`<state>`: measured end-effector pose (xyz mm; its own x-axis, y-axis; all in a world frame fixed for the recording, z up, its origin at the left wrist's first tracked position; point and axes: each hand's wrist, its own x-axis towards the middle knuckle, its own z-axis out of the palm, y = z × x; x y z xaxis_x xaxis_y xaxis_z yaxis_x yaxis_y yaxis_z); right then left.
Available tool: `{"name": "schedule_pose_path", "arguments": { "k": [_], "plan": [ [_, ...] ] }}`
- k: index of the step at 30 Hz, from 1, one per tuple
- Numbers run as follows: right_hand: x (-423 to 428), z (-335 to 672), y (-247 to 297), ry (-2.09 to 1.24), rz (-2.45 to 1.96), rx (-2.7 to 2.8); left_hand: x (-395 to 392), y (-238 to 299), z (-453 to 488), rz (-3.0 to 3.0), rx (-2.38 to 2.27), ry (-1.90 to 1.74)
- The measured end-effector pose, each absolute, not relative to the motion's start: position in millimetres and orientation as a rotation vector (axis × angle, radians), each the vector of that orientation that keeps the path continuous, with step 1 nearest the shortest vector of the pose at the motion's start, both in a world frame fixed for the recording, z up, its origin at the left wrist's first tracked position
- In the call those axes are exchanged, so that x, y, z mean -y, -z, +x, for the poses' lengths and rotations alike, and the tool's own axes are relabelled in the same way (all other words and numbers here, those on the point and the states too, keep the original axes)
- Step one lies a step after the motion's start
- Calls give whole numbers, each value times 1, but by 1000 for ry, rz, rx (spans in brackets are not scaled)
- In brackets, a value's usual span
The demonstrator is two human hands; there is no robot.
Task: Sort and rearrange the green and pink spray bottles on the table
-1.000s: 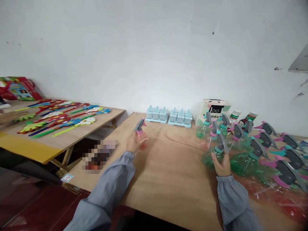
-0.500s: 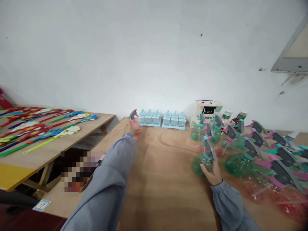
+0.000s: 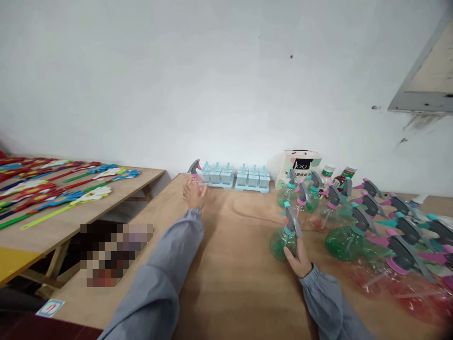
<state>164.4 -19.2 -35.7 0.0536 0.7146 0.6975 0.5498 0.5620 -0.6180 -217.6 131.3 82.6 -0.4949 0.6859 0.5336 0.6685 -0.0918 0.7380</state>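
Note:
At the far left of the wooden table stands a red-tinted spray bottle (image 3: 194, 179) with a grey and pink trigger head. My left hand (image 3: 193, 195) is in front of it with fingers spread, covering part of its lower body. Whether the fingertips still touch the bottle is hard to make out. On the right, my right hand (image 3: 299, 259) is wrapped around the side of a green spray bottle (image 3: 278, 243), which is upright with a grey and turquoise head. Several more green and red spray bottles (image 3: 345, 243) crowd the table to the right of this hand.
Two light-blue ice-pop moulds (image 3: 252, 179) stand by the wall, beside a printed carton (image 3: 297, 167) and two small capped bottles (image 3: 346, 177). Across a gap, another table (image 3: 102, 208) holds several colourful hand-shaped toys (image 3: 88, 194). A blurred patch covers something at the table's left edge.
My left hand has drawn back slightly from the red bottle, and its fingers now show. My right hand has shifted left with the green spray bottle. The view has turned slightly right.

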Motion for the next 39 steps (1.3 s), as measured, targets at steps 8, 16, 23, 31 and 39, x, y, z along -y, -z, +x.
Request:
{"name": "schedule_pose_path", "arguments": {
  "k": [8, 16, 23, 31, 39],
  "plan": [
    [28, 97, 24, -228, -1006, 1727, -16, -67, -118, 2036, -910, -1247],
    [38, 51, 15, -150, -881, 1997, 18, -66, -82, 1732, -1099, -1471],
    [5, 123, -22, 227, -1034, 1404, 8, -78, -115, 1464, -1041, -1472],
    [-53, 197, -20, 419, -1273, 1132, 0, -90, -146, 1138, -979, -1291],
    [-45, 188, -1, 153, -1307, 1241, -3, -90, -155, 1091, -795, -1148]
  ]
}}
